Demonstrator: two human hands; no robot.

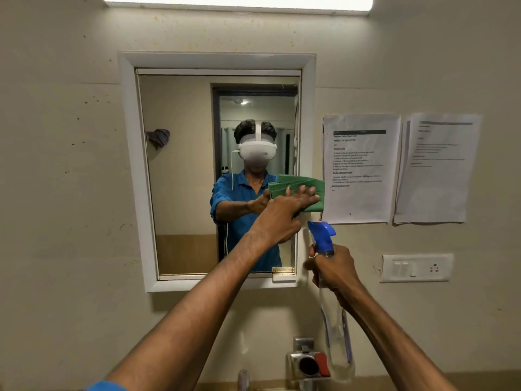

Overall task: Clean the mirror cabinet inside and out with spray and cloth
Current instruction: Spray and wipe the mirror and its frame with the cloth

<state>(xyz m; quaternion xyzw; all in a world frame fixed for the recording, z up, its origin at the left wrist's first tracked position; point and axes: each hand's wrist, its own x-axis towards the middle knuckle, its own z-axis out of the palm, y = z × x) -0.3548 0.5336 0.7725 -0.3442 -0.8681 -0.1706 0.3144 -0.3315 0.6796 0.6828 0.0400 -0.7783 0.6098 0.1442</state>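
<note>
Flat-fingered, the left hand (293, 204) presses the green cloth (307, 193) against the mirror cabinet (217, 170) at its right frame edge, while the right hand's (332, 269) grip wraps the upright spray bottle (332, 306) just below, nozzle facing the mirror.

One head-worn wide-angle view faces the wall straight on, close to the mirror cabinet (217, 170), tilted slightly down.

Mirror cabinet, cloth and spray bottle

My white-framed mirror cabinet (217, 173) is closed; green cloth (303, 190) lies flat on its right edge; clear blue-nozzled spray bottle (332, 306) stands upright, right of it.
</note>
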